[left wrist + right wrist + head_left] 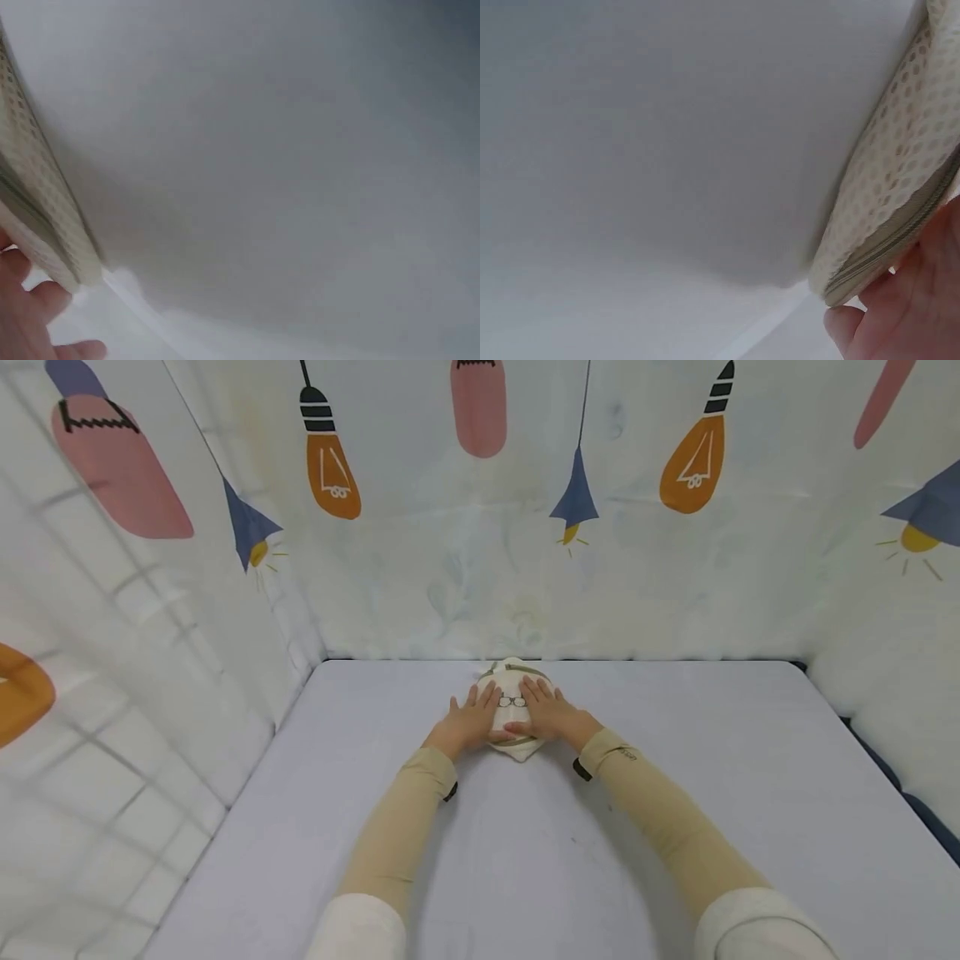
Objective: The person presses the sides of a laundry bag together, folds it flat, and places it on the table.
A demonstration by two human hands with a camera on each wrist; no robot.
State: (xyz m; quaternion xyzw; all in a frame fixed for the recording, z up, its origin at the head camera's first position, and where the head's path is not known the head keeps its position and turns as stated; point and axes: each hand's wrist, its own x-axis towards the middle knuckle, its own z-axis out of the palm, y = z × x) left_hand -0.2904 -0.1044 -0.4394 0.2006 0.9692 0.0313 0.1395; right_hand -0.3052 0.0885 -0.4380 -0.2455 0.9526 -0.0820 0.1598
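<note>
At the table's far edge lies a cream mesh bag (513, 717) with a printed pair of glasses on top and olive zips along its edges. My left hand (467, 724) rests on its left side and my right hand (551, 714) on its right, fingers mostly straight and pointing away from me. In the left wrist view, the holed mesh side (34, 165) and a zip run down the left edge, beside my fingers. Mesh and a dark olive zip (892, 244) also show in the right wrist view, with my right fingers against the bag. Its underside is hidden.
The bag lies on a pale table (525, 860). A white cloth wall (465, 585) printed with lamps and bulbs rises right behind the table, and another (150, 635) stands along the left. Dark material (873, 756) shows beside the right edge.
</note>
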